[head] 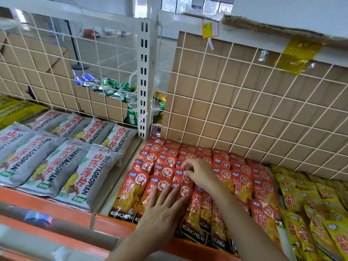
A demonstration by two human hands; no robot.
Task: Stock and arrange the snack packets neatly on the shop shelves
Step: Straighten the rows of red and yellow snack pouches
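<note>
Red KONCHEW snack packets lie in overlapping rows on the shelf in front of me. My left hand rests flat, fingers spread, on the front packets of the second and third rows. My right hand reaches further back, its fingertips pinching the top edge of a red packet in the middle of the rows. Yellow packets of the same kind fill the shelf to the right. Grey SHANYAOBOPIAN bags lie side by side on the left shelf.
A white wire grid backed with cardboard closes the shelf's rear. A white slotted upright post separates the two shelf bays. Drink cans sit in a box behind the grid. The orange shelf front edge runs below the packets.
</note>
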